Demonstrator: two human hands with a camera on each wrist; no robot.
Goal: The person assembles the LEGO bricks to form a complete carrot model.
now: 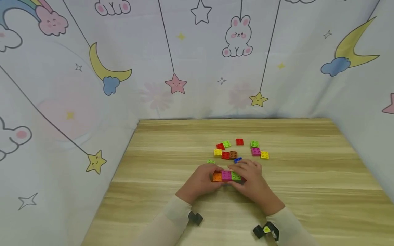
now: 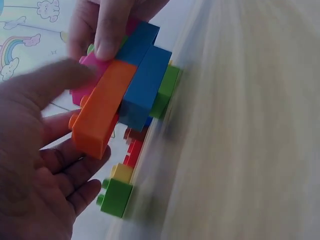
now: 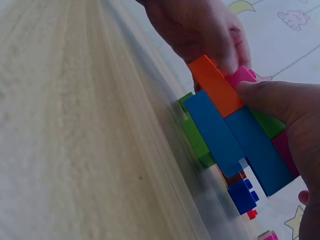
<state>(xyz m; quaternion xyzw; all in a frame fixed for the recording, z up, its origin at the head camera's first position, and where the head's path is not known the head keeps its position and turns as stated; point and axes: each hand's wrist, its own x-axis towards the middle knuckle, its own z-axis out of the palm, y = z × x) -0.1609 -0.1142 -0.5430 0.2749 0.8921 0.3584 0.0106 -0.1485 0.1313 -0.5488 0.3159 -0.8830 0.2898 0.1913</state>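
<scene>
"Where to look for the joined bricks (image 1: 226, 176)?"

"Low on the table (image 1: 147, 164), between both hands. Gripped at the 9 o'clock end by the left hand (image 1: 200, 182), at the 3 o'clock end by the right hand (image 1: 251, 179)."

"Clear in the wrist views?"

"Blurred at the left thumb. At the right, with thumb tip pressed near the join of orange and pink."

"Made up of what?"

"Along the top, from 9 o'clock toward 3: orange brick (image 1: 217, 177), pink brick (image 1: 226, 175), green brick (image 1: 236, 175). Also, from the wrist views, two blue bricks (image 2: 149, 82), long and side by side."

"Lifted, or touching the wood?"

"Cannot tell."

"And round about?"

"Loose, measured from the joined bricks: a lime brick (image 1: 211, 161) at 10 o'clock, a yellow brick (image 1: 218, 152) at 11, a small blue brick (image 1: 238, 160) at 1, a red brick (image 1: 239, 141) farther out at 1, a magenta brick (image 1: 255, 151) at 2. Beyond, at 12, a white curtain (image 1: 200, 51) printed with stars, moons and a rabbit."

"On the arms?"

"Pale sleeves (image 1: 163, 220), with dark wrist devices (image 1: 196, 218)."
</scene>
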